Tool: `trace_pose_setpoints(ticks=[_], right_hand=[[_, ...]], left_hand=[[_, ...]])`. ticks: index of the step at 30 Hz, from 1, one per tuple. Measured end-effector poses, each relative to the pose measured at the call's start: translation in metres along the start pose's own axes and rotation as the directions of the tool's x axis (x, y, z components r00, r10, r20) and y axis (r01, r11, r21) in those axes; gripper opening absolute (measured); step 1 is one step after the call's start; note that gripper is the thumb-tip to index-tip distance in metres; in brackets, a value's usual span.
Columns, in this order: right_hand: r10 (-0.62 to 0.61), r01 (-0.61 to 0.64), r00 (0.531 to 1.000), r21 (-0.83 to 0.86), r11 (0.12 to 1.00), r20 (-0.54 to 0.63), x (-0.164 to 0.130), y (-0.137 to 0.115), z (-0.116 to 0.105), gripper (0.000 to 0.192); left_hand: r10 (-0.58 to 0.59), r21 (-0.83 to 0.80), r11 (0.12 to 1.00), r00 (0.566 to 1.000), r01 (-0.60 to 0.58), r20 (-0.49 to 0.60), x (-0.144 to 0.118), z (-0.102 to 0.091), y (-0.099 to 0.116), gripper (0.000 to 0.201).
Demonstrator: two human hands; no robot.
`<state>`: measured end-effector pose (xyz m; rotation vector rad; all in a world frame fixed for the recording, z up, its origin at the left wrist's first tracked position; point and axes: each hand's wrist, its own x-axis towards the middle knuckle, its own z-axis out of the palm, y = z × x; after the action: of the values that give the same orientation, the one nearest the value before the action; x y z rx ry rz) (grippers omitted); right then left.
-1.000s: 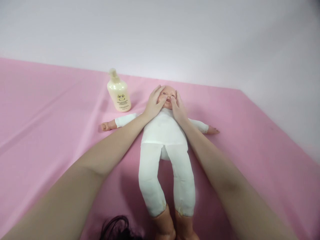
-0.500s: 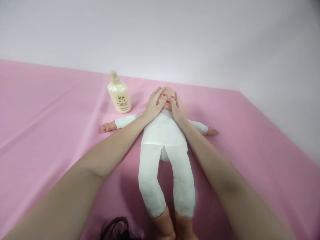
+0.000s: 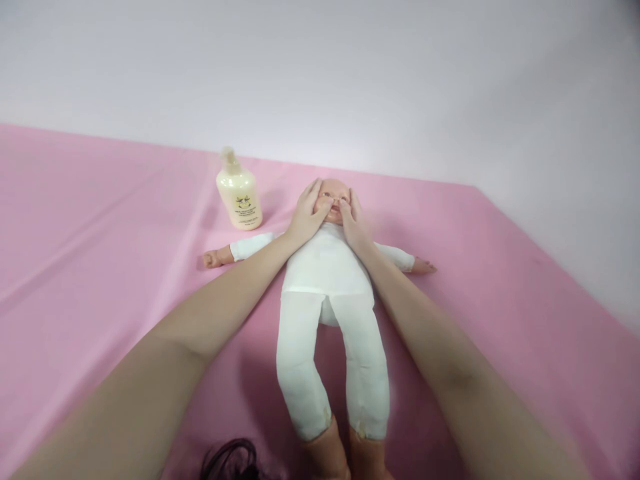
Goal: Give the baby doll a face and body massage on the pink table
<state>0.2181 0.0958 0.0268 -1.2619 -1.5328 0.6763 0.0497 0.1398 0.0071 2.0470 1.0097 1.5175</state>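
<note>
A baby doll (image 3: 327, 267) in a white one-piece lies on its back on a pink sheet (image 3: 100, 253), arms spread, feet toward me. My left hand (image 3: 310, 212) rests flat on the left side of the doll's face, thumb near its mouth. My right hand (image 3: 354, 217) lies on the right side of the face, fingers spread over the cheek. Both hands touch the doll's head (image 3: 334, 193) and hold nothing. The lower face is partly hidden by my thumbs.
A cream lotion bottle (image 3: 239, 193) with a pump top stands just left of the doll's head. The sheet ends at a pale wall (image 3: 350, 73) behind and on the right. A tuft of dark hair (image 3: 233, 460) shows at the bottom edge.
Both thumbs have slid slightly inward and down on the doll's face. The view has tipped a little, so everything sits lower in the picture.
</note>
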Motion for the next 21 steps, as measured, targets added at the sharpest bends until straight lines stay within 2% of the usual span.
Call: trace_pose_setpoints(ticks=[4,9,12,14,19,21], right_hand=[[0.0,0.0,1.0,0.012,1.0,-0.001,-0.001,-0.001,0.001,0.096],[-0.144,0.144,0.989,0.005,0.99,0.025,-0.003,-0.007,0.0,0.087],[-0.172,0.171,0.984,0.008,0.985,0.041,-0.005,-0.011,-0.001,0.084],[-0.148,0.147,0.988,0.015,0.989,0.045,-0.005,-0.011,-0.001,0.086],[0.044,-0.044,0.999,0.014,0.999,-0.004,-0.005,-0.007,0.001,0.102],[0.057,-0.057,0.998,0.012,0.998,-0.011,-0.004,-0.007,0.001,0.103]], left_hand=[[-0.013,-0.003,1.0,1.0,0.013,-0.003,-0.001,0.001,-0.002,0.075],[0.042,0.002,0.999,0.999,-0.042,0.001,-0.001,-0.002,0.007,0.065],[0.077,-0.004,0.997,0.997,-0.077,0.02,-0.001,-0.005,0.013,0.06],[0.056,-0.001,0.998,0.998,-0.056,0.014,-0.002,-0.005,0.014,0.062],[-0.008,0.001,1.0,1.0,0.008,0.01,-0.003,-0.002,0.006,0.074],[-0.014,0.002,1.0,1.0,0.014,0.009,-0.003,-0.002,0.003,0.075]])
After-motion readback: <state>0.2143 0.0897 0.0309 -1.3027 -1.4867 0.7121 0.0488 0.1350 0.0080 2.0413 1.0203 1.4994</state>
